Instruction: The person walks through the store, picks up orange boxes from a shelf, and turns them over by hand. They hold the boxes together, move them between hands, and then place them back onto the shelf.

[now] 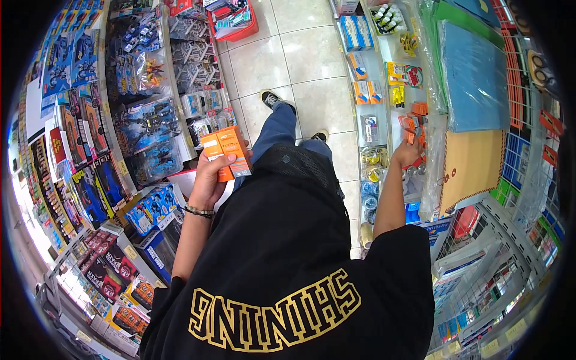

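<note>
My left hand (pixel 210 180) is closed around orange-and-white cartons (pixel 235 150), apparently two side by side, with the thumb across their printed front. They are held in front of my left hip, beside the toy shelf. My right hand (pixel 409 153) reaches into the shelf on the right. Its fingers curl onto one of the small orange boxes (pixel 410 123) piled there, and the fingertips are partly hidden. Just beyond them lie yellow packs (pixel 398 96) and orange-and-blue boxes (pixel 367 92).
Toy packs (pixel 147 126) hang and stand along the left shelves. A red basket (pixel 240 31) sits at the aisle's far end on the tiled floor (pixel 315 60). Blue folders (pixel 477 78) and a brown envelope (pixel 471 171) stand at the right. A wire rack (pixel 510 240) rises behind them.
</note>
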